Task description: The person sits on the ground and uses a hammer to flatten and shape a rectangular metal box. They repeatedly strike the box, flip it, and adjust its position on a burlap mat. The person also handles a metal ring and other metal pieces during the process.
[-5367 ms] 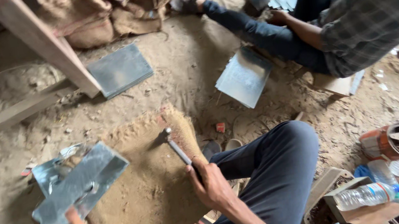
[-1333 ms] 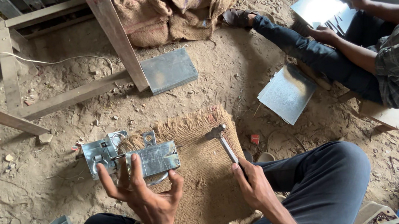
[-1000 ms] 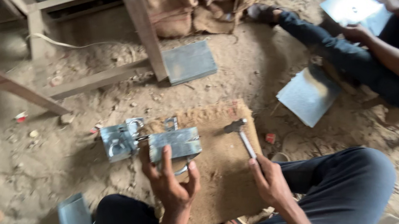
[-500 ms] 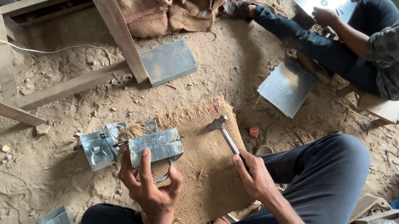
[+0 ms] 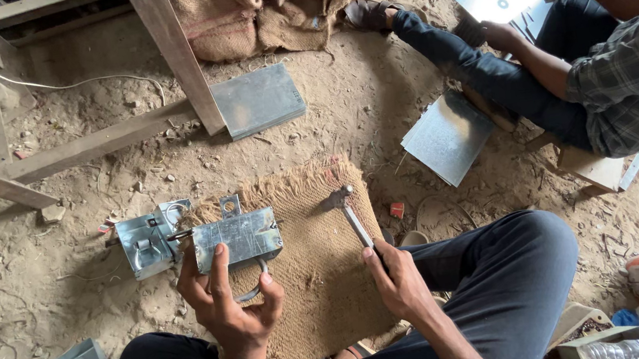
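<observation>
Small folded galvanised sheet-metal box [image 5: 237, 238] sits on the brown jute mat [image 5: 325, 286], so there's padding underneath. Left hand [image 5: 225, 303] grips its near edge, fingers over the top and thumb below, pinning it flat. Right hand [image 5: 400, 280] is wrapped around the steel hammer [image 5: 354, 220], whose head rests on the mat just beside the box. A similar metal box [image 5: 145, 243] lies just left, on the dirt.

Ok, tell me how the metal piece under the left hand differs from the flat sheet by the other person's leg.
The metal piece is small, with fittings and a ring; the flat sheet is larger and plain. The piece lies on the burlap mat under the left hand; the sheet lies untouched on dirt. Both are shiny grey metal.
</observation>
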